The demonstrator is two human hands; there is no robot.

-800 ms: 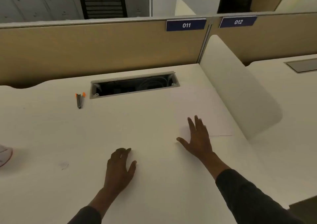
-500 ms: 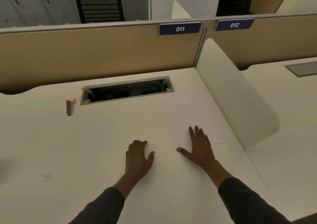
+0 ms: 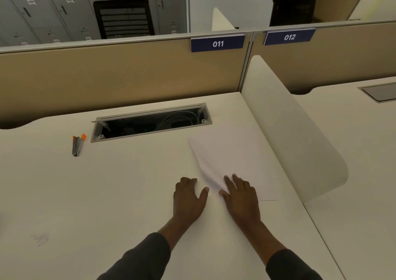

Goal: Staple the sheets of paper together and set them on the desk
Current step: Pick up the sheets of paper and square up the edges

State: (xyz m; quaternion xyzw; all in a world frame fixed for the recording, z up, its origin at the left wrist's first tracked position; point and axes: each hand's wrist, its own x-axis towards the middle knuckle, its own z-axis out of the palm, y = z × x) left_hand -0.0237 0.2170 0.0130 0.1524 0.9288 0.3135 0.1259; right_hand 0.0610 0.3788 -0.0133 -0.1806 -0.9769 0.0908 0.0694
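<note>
White sheets of paper (image 3: 231, 153) lie on the white desk (image 3: 120, 189), right of centre, with their near left edge lifted a little. My right hand (image 3: 240, 196) rests flat on the near corner of the sheets, fingers straight. My left hand (image 3: 188, 196) lies on the desk just left of the paper's edge, fingers slightly bent, holding nothing. A small metal stapler with orange ends (image 3: 77, 144) lies on the desk at the far left, well away from both hands.
An open cable tray (image 3: 150, 122) is sunk into the desk behind the paper. A curved white divider (image 3: 295, 133) stands at the desk's right side. A tan partition (image 3: 120, 73) with the label 011 closes the back.
My left hand has slid right, up to the paper's edge. My right hand has stayed on the sheets, and their left edge has lifted. The view has shifted.
</note>
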